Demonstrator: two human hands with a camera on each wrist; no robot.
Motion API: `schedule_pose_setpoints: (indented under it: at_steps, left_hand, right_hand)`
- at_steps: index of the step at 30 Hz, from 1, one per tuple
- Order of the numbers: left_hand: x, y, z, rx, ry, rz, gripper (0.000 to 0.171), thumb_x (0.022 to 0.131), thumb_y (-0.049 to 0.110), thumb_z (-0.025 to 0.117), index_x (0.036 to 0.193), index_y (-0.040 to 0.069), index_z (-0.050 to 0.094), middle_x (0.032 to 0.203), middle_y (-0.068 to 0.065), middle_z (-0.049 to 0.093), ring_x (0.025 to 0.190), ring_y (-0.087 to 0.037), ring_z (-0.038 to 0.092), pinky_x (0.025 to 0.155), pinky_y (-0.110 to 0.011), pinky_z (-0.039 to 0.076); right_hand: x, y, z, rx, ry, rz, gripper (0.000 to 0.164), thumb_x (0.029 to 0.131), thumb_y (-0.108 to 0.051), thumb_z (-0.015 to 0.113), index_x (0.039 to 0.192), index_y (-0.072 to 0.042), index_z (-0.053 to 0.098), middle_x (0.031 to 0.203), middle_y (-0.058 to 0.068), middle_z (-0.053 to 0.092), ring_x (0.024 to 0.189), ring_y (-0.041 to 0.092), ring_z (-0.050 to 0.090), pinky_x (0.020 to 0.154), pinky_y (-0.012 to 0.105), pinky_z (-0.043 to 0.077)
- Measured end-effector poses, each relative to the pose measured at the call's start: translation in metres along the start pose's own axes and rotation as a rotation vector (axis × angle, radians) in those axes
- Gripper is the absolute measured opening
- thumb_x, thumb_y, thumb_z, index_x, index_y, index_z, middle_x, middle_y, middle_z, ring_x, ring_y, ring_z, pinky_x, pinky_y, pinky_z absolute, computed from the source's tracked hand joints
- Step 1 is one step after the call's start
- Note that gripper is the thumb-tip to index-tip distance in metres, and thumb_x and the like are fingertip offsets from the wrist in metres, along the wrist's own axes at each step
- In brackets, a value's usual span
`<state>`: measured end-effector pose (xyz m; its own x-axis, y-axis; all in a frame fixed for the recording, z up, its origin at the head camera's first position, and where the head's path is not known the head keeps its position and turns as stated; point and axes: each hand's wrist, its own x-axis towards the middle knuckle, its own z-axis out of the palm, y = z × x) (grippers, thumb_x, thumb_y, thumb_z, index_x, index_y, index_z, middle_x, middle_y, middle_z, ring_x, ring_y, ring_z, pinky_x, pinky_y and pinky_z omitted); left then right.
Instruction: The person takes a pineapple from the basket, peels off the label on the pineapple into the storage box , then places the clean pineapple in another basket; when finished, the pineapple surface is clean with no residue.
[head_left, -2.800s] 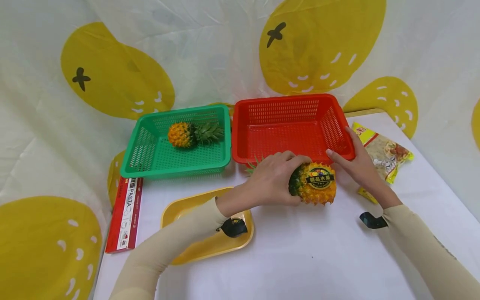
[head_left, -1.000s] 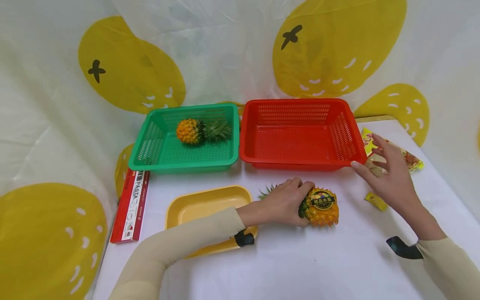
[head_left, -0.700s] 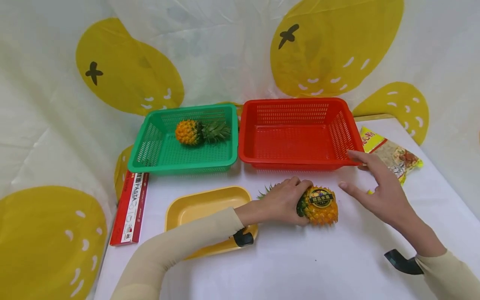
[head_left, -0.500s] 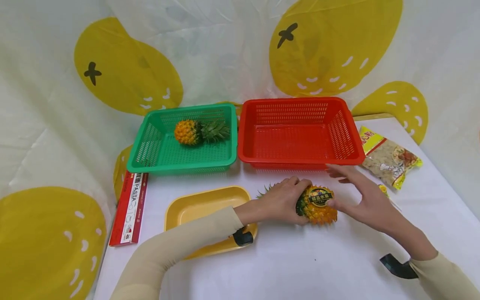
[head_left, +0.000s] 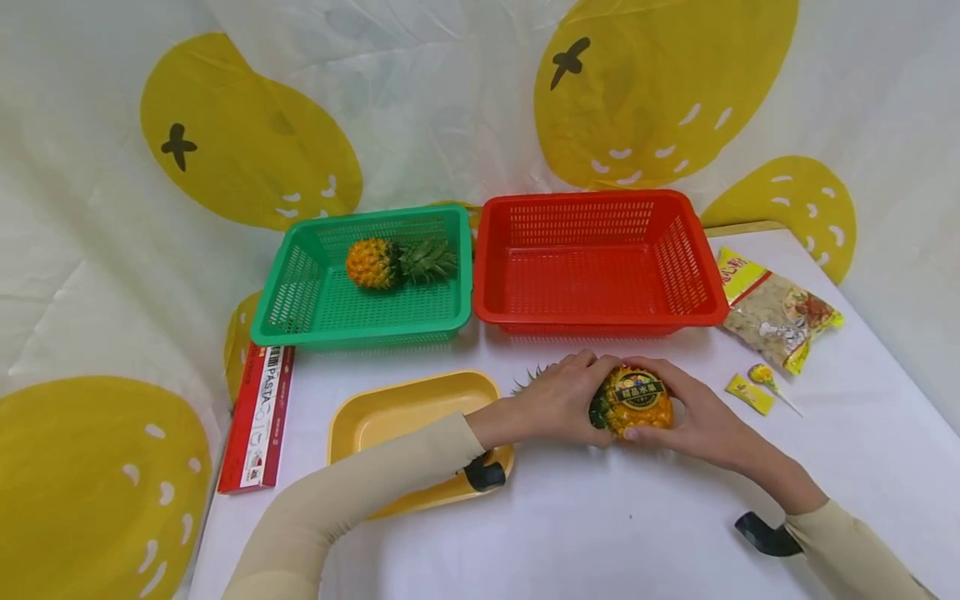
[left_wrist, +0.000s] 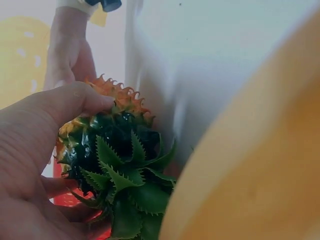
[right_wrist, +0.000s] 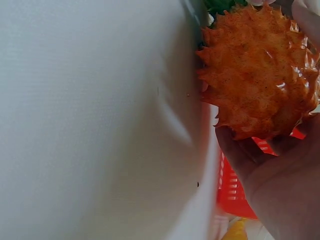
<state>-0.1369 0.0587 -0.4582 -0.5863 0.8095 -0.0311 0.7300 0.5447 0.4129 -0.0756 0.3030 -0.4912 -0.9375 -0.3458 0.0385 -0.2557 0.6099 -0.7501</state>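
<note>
A pineapple [head_left: 641,414] with a black and gold label lies in front of the red basket, held by both hands. My left hand [head_left: 562,402] grips it near the neck, its thumb and fingers around the dark green part. In the left wrist view the spiky green crown [left_wrist: 132,190] points out under that hand. My right hand [head_left: 705,421] holds the orange base end, thumb on the near side and fingers on the far side. The right wrist view shows the spiny orange base [right_wrist: 260,75] close up. Whether the fruit touches the tabletop I cannot tell.
A green basket [head_left: 360,337] with another pineapple [head_left: 372,264] stands left of the bare red basket [head_left: 577,287]. Nearer are a yellow tray [head_left: 405,408] and a red pasta box [head_left: 258,417]. To the right lie a food bag [head_left: 780,321], a lollipop [head_left: 761,374] and a small packet [head_left: 750,394].
My left hand has brought the pineapple a little nearer and lower. My right hand has left the red basket's right side, come leftward and taken hold of the pineapple's base.
</note>
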Motion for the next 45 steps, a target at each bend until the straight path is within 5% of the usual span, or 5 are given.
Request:
schedule_pose_setpoints:
  at_steps: [4,10,16,24,45]
  left_hand:
    - [-0.002,0.0,-0.004,-0.006,-0.025,0.0,0.095,0.081,0.051,0.089,0.155,0.014,0.043,0.123,0.001,0.053,0.109,-0.011,0.05,0.091,-0.024,0.046]
    - [-0.004,0.001,-0.015,0.004,-0.094,0.004,0.108,0.077,0.065,0.087,0.158,0.014,0.039,0.132,-0.001,0.052,0.118,-0.014,0.047,0.102,-0.026,0.042]
    - [-0.002,0.002,-0.029,-0.114,0.004,0.002,0.08,0.088,0.06,0.08,0.149,0.014,0.054,0.137,-0.001,0.054,0.119,-0.01,0.047,0.101,-0.026,0.042]
    - [0.003,0.007,-0.025,-0.165,0.175,0.018,0.039,0.099,0.04,0.075,0.126,0.013,0.068,0.114,0.003,0.061,0.102,-0.005,0.049,0.082,-0.016,0.04]
    - [0.007,0.013,-0.017,-0.122,0.194,-0.03,0.024,0.098,0.037,0.077,0.112,0.018,0.073,0.107,0.009,0.063,0.095,-0.005,0.051,0.079,-0.017,0.041]
  right_hand:
    - [0.001,0.001,0.001,0.029,-0.011,0.003,0.091,0.087,-0.033,0.09,0.162,-0.028,0.038,0.151,-0.003,0.051,0.127,0.018,0.05,0.097,0.035,0.053]
    - [0.001,0.003,0.002,0.038,-0.016,0.008,0.089,0.088,-0.032,0.089,0.161,-0.028,0.039,0.15,-0.002,0.051,0.125,0.019,0.051,0.095,0.032,0.053]
    - [0.0,0.0,-0.001,0.034,-0.01,0.0,0.088,0.088,-0.03,0.089,0.161,-0.022,0.04,0.153,0.004,0.05,0.128,0.024,0.05,0.096,0.033,0.052]
    - [-0.001,0.004,0.002,0.039,0.004,0.009,0.087,0.088,-0.031,0.09,0.16,-0.024,0.041,0.151,0.001,0.051,0.123,0.019,0.054,0.095,0.029,0.053]
    - [-0.002,-0.002,0.003,0.013,0.021,-0.001,0.088,0.086,-0.03,0.09,0.159,-0.02,0.042,0.149,0.005,0.054,0.124,0.02,0.054,0.095,0.029,0.052]
